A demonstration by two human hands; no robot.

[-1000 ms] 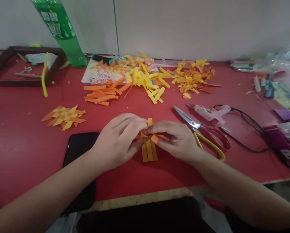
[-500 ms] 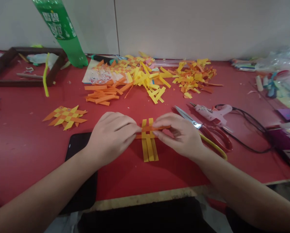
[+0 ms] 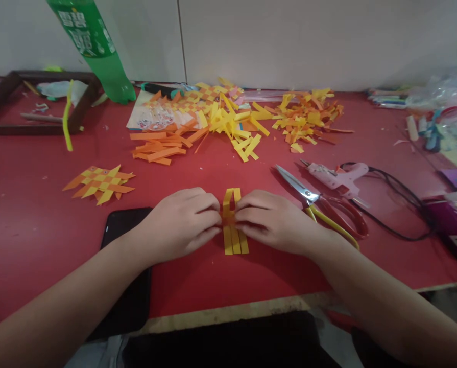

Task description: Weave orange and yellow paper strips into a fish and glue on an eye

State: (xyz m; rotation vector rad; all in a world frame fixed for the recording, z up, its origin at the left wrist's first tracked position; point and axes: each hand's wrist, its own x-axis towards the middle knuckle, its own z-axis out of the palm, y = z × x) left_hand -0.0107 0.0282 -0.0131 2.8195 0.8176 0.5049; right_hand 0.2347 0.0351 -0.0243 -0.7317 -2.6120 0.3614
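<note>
Yellow paper strips [image 3: 234,241] lie side by side on the red table, with an orange paper strip [image 3: 229,219] crossing them, mostly covered by my fingers. My left hand [image 3: 186,221] is closed at the left end of the orange strip. From the other side, my right hand [image 3: 268,217] pinches its right part, fingertips over the yellow strips. Left of my hands lies a woven orange and yellow paper fish [image 3: 100,184]. A black phone [image 3: 130,286] rests partly under my left forearm.
Scissors [image 3: 308,197] and a pink glue gun [image 3: 337,179] with a cord lie at the right. Loose orange strips [image 3: 161,148] and yellow strips [image 3: 247,145] are heaped at the back. A green bottle [image 3: 109,71] stands beside a brown frame [image 3: 32,130].
Both hands have moved slightly down toward me, taking the orange strip lower across the yellow strips. The strip's right end, seen earlier, is now hidden behind my right fingers.
</note>
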